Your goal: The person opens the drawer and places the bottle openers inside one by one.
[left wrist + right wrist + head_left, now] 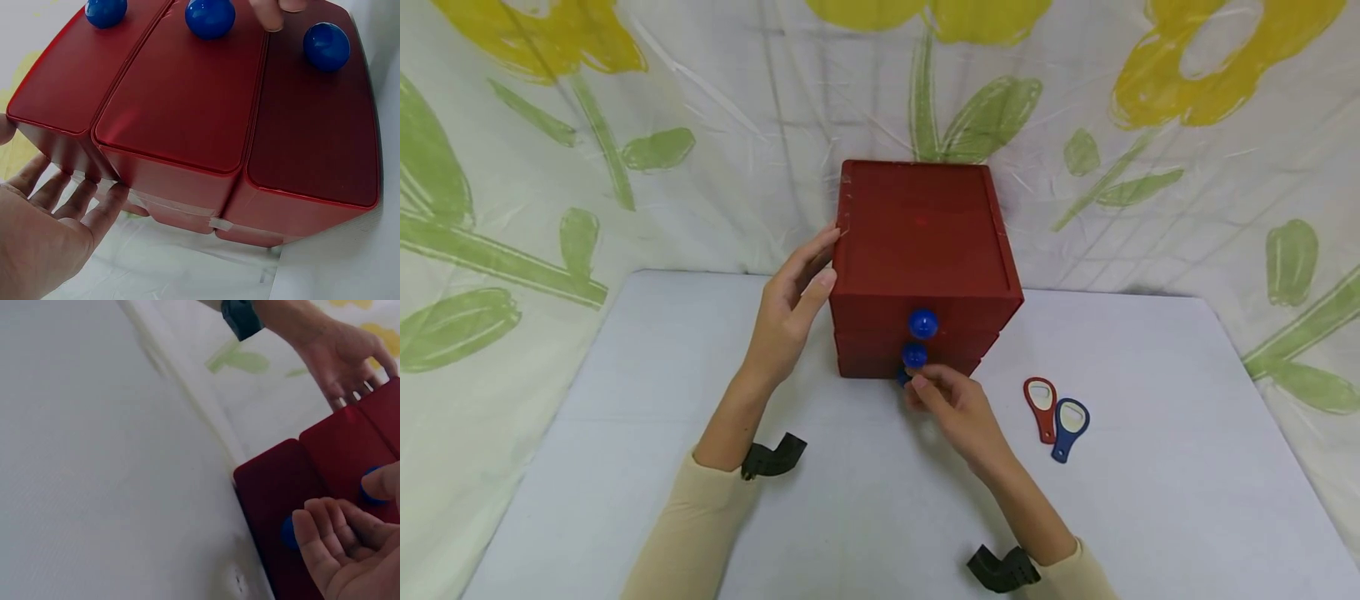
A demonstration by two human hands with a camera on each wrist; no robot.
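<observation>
A red three-drawer cabinet [925, 229] stands at the far side of the table, each drawer front bearing a round blue knob, all drawers closed. My left hand [782, 321] rests on the cabinet's left side, fingers straight and spread along its wall, as the left wrist view also shows [56, 231]. In front of the lower drawers is my right hand [958, 408], fingers loosely bent, with the fingertips between the middle knob [210, 17] and the bottom knob [326, 47]. Its thumb overlaps the middle knob in the right wrist view [373, 487].
Right of the cabinet, a red bottle opener [1041, 408] and a blue bottle opener [1071, 427] lie side by side on the white table [1150, 500]. Behind hangs a white curtain [730, 167] with yellow flowers and green leaves. Each wrist wears a black strap piece [773, 457].
</observation>
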